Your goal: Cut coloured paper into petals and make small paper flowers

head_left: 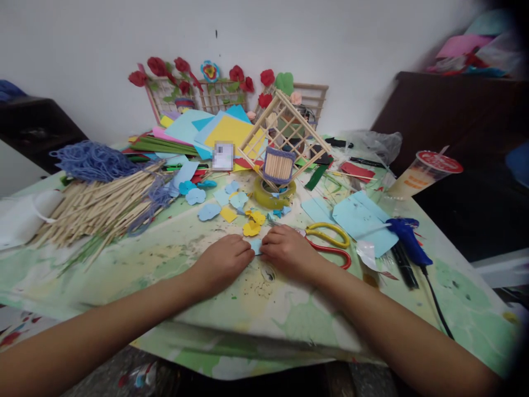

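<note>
Between my two hands, low over the table, is a small piece of light blue paper (257,246). My left hand (225,262) has its fingers closed at the paper's left edge. My right hand (289,251) pinches the right edge, its fingertips partly hidden. Scissors with one yellow and one red handle (328,234) lie just right of my right hand. Yellow paper flowers (253,224) sit right behind the hands, with blue paper flowers (209,212) to their left. A roll of yellowish tape (264,197) stands beyond, below a stick lattice frame (285,143).
Wooden sticks (97,204) and blue yarn (93,160) are heaped at left. At right lie a blue glue gun (409,240) with a cord, a black marker (404,266) and a drink cup (425,173). Coloured paper sheets (231,132) are piled at the back.
</note>
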The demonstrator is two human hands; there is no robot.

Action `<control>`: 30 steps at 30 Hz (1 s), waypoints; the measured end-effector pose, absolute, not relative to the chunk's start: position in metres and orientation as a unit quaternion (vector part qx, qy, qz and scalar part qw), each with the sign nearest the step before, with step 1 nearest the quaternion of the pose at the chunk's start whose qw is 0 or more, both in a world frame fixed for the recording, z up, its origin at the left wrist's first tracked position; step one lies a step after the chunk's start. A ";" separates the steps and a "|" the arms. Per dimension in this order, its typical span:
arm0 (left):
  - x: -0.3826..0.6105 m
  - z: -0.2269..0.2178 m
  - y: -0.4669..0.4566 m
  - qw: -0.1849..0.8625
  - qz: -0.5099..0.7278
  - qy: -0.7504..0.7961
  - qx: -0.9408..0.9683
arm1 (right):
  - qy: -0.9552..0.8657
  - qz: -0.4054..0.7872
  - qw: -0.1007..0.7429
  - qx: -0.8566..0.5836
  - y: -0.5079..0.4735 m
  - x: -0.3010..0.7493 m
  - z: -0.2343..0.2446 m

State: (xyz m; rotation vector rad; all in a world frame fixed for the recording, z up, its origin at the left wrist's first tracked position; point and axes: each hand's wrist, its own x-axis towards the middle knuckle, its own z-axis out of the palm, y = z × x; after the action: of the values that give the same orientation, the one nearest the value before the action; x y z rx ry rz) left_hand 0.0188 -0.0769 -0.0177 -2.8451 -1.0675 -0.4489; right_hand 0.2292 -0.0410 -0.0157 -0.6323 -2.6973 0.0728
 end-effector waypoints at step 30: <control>0.011 -0.015 -0.100 0.001 -0.135 -0.390 -0.911 | -0.893 0.045 0.144 -0.423 -0.046 0.199 -0.018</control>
State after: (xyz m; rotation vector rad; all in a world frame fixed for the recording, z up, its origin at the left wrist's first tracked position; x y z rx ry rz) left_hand 0.0115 -0.1001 -0.0151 -2.8582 -1.2253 -0.4243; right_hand 0.1986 -0.0463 -0.0180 -1.2186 -2.5749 0.1301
